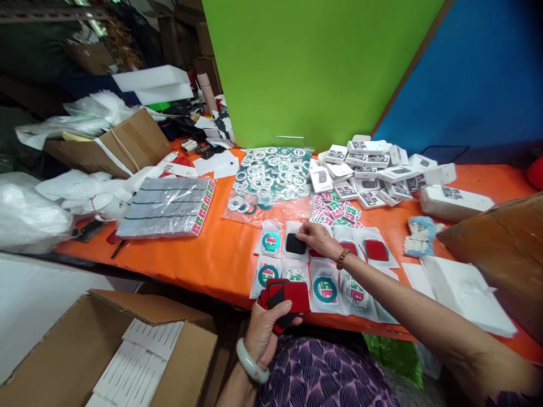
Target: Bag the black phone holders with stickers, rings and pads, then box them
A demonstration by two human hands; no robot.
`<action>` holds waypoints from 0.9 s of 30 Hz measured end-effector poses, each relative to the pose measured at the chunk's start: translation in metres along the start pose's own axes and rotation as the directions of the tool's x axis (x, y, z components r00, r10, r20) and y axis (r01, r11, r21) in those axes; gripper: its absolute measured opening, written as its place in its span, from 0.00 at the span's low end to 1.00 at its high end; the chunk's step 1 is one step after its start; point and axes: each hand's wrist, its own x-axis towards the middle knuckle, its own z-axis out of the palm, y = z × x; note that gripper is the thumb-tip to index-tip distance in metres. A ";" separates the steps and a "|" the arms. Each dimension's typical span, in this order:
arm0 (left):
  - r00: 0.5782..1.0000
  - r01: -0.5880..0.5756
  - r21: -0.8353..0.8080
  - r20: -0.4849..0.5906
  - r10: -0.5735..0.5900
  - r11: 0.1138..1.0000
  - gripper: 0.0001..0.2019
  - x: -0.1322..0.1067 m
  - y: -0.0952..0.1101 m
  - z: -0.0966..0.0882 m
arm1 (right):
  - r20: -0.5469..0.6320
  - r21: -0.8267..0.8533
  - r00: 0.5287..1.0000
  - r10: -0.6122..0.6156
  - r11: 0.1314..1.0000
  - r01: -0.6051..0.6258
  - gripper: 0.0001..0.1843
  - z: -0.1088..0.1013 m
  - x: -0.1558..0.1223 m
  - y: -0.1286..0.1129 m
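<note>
At the lower centre of the frame, a stack of red and black squares (300, 297) is being gripped between the thumb and fingers of the left hand (265, 323). Just above, near the centre, a black square (294, 245) is being touched at its upper right by the fingers of the right hand (321, 239); whether it is being pinched cannot be told. The black square is being supported by one of the white pouches (326, 308), arranged in two rows. At upper centre, a bag of rings (275, 172) and, farther right, small white boxes (369, 169) are being carried by the orange-covered bench (203, 254).
</note>
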 end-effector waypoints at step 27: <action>0.998 -0.011 -0.225 -0.065 -0.004 0.974 0.16 -0.013 0.009 -0.015 | -0.001 -0.029 0.996 -0.087 0.996 0.087 0.06 0.053 0.007 -0.037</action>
